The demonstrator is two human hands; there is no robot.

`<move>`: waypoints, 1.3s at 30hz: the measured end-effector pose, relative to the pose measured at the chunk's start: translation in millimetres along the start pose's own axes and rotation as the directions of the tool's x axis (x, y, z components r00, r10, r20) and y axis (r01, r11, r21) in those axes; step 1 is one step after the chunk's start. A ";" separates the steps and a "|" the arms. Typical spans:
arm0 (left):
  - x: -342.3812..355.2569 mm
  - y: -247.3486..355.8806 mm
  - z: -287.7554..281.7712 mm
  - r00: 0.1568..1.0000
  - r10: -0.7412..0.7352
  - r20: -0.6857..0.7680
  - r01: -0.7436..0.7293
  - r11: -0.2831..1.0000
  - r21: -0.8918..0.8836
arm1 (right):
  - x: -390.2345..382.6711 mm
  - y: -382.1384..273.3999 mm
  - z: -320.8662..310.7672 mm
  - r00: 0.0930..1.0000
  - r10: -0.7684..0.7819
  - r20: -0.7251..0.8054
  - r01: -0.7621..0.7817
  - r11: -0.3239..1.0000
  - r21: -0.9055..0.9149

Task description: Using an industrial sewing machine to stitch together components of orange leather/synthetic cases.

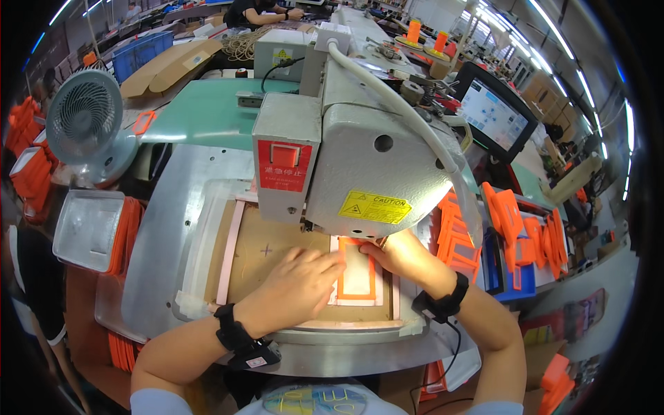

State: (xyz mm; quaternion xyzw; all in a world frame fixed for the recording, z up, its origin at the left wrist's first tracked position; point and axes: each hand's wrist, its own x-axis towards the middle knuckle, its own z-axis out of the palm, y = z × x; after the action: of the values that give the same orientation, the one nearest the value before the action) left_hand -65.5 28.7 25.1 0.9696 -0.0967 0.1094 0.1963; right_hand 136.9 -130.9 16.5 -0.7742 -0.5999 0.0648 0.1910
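Note:
A thin orange rectangular frame (374, 283) with a pale centre lies in a pink-edged slot of the brown template (259, 277), under the sewing machine's grey head (373, 166). Palm down over the template, my left hand (297, 280) stretches its fingers to the frame's left edge. My right hand (401, 259) is at the frame's upper right corner, its thumb pressed on the orange border. The machine head partly hides the other fingers of that hand, which look curled in. The needle area is also hidden.
Orange frames hang in a stack (456, 238) at the right, beside a blue tray (515, 280) of orange pieces. Clear containers with orange rims (90, 228) and a fan (86, 114) stand left. A screen (494, 111) is back right. Another person (256, 14) sits far back.

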 end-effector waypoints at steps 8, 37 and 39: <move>15.8 -4.7 5.9 0.998 0.013 -0.060 -0.003 0.988 0.156 | -4.2 -19.7 -11.1 0.987 -0.026 -0.160 0.042 0.994 0.100; 24.1 2.7 3.9 0.994 -0.091 0.068 0.091 0.996 -0.006 | -29.3 0.8 -19.4 0.993 -0.096 0.065 0.104 0.987 -0.125; 26.0 4.1 2.9 0.999 -0.043 -0.011 0.044 0.997 0.062 | -23.9 -0.7 -18.5 0.993 -0.117 0.036 0.121 0.972 -0.199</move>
State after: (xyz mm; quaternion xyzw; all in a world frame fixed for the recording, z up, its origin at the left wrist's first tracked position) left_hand -41.0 20.1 30.5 0.9766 -0.0712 0.1126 0.1690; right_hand 135.9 -157.6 30.7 -0.7513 -0.6510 0.0018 0.1082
